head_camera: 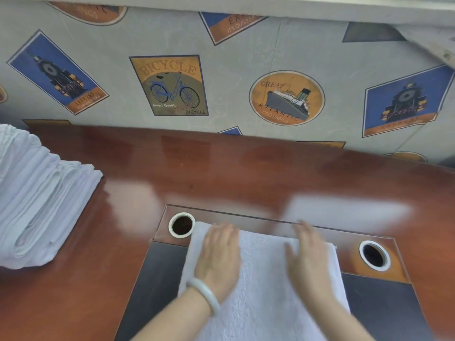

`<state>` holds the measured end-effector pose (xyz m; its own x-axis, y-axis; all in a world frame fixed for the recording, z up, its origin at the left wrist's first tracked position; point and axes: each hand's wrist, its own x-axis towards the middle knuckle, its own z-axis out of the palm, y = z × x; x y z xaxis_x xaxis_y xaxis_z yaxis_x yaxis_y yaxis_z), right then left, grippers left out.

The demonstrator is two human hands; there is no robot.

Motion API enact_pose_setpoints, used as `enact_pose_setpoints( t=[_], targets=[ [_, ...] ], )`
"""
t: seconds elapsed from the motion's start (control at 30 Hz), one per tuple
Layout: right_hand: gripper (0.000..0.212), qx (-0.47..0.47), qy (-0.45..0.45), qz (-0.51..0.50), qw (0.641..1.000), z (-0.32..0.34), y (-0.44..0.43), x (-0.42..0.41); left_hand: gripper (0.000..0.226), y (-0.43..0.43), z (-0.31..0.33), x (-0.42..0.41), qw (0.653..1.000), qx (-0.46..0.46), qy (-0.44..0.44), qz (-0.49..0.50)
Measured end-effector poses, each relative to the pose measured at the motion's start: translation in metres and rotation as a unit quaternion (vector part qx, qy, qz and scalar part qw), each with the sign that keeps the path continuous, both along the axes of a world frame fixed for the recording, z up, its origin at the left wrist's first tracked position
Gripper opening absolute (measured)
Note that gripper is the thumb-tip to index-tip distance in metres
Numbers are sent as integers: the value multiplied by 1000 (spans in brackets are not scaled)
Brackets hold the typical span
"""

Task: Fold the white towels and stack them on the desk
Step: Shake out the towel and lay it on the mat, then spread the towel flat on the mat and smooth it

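White towel [266, 279] lies flat on the counter [221, 168] at its near edge, between one cable hole [181, 225] and another [374, 255]. Left hand [219, 254] and right hand [307, 259] rest palm-down on it, side by side. Neither grip is closed: fingers lie straight on the cloth, though the right is blurred. Stack of folded towels [41, 205] sits well apart at far left. Smoothing appears to be the step: sweep outward from the centre and square the edges, so that corners meet when folded.
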<state>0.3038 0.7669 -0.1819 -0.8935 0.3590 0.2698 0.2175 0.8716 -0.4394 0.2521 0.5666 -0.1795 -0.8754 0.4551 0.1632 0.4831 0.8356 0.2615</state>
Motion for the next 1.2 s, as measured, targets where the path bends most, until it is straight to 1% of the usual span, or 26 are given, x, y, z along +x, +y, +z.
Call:
enact_pose_setpoints(
  t=[0.03, 0.07, 0.1, 0.13, 0.17, 0.23, 0.3, 0.37, 0.43, 0.47, 0.53, 0.57, 0.6, 0.63, 0.67, 0.77, 0.8, 0.83, 0.87, 0.9, 0.93, 1.0, 1.03, 1.07, 1.13, 1.2],
  targets=[
    [44, 12, -13, 77, 997, -11, -22, 4, 44, 9, -8, 14, 999, -22, -19, -30],
    [50, 33, -40, 138, 989, -24, -37, 9, 52, 10, -17, 21, 997, -46, -39, -38],
    [54, 61, -70, 170, 981, -35, -39, 14, 58, 4, -25, 20, 996, -66, -50, -30],
    [57, 87, -95, 172, 977, -43, -29, 17, 61, -8, -34, 16, 995, -88, -50, -15],
    [60, 105, -120, 148, 976, -48, -11, 21, 62, -24, -41, 11, 993, -108, -56, 9],
    [70, 123, -158, 66, 977, -52, 32, 33, 64, -51, -48, 1, 989, -123, -65, 58],
    [79, 133, -183, 1, 974, -47, 68, 41, 66, -65, -47, -6, 986, -117, -69, 95],
    [83, 127, -186, -33, 974, -40, 78, 42, 67, -57, -39, -3, 987, -97, -51, 120],
    [80, 118, -160, -55, 979, -29, 55, 38, 65, -30, -28, 13, 991, -64, -24, 115],
    [77, 114, -135, -37, 984, -26, 34, 38, 64, -13, -24, 27, 995, -51, -19, 81],
    [68, 118, -109, 74, 984, -31, -13, 50, 61, 12, -24, 61, 998, -50, -23, -8],
    [65, 123, -113, 128, 978, -36, -28, 59, 59, 13, -28, 72, 997, -63, -24, -30],
    [62, 124, -122, 149, 973, -40, -30, 69, 58, 6, -32, 79, 996, -82, -24, -34],
    [62, 123, -129, 137, 974, -43, -18, 76, 58, -7, -37, 79, 994, -101, -25, -21],
    [64, 125, -140, 96, 978, -46, -1, 83, 58, -25, -41, 76, 993, -114, -29, 10],
    [79, 118, -177, -64, 975, -43, 59, 99, 61, -77, -42, 64, 983, -113, -37, 137],
    [83, 106, -190, -91, 972, -38, 65, 102, 63, -84, -37, 66, 980, -105, -39, 165],
    [84, 96, -186, -96, 973, -34, 61, 103, 63, -81, -31, 70, 980, -94, -37, 170],
    [81, 91, -167, -78, 979, -28, 46, 103, 62, -71, -25, 80, 984, -86, -28, 152],
    [74, 88, -139, -33, 986, -27, 23, 107, 61, -57, -22, 94, 991, -79, -23, 109],
    [67, 83, -119, 34, 989, -28, -4, 115, 61, -42, -21, 112, 996, -73, -21, 47],
    [60, 99, -113, 166, 975, -38, -53, 144, 61, -26, -25, 147, 994, -84, -22, -62],
    [59, 105, -120, 194, 968, -41, -62, 159, 60, -31, -29, 159, 991, -101, -32, -80],
    [58, 102, -133, 191, 967, -43, -58, 171, 58, -43, -33, 165, 990, -114, -44, -72],
    [58, 108, -156, 144, 971, -42, -33, 189, 56, -75, -37, 168, 990, -130, -53, -23],
    [60, 123, -187, 109, 968, -34, 1, 205, 59, -102, -33, 168, 987, -149, -56, 8]
  ],
)
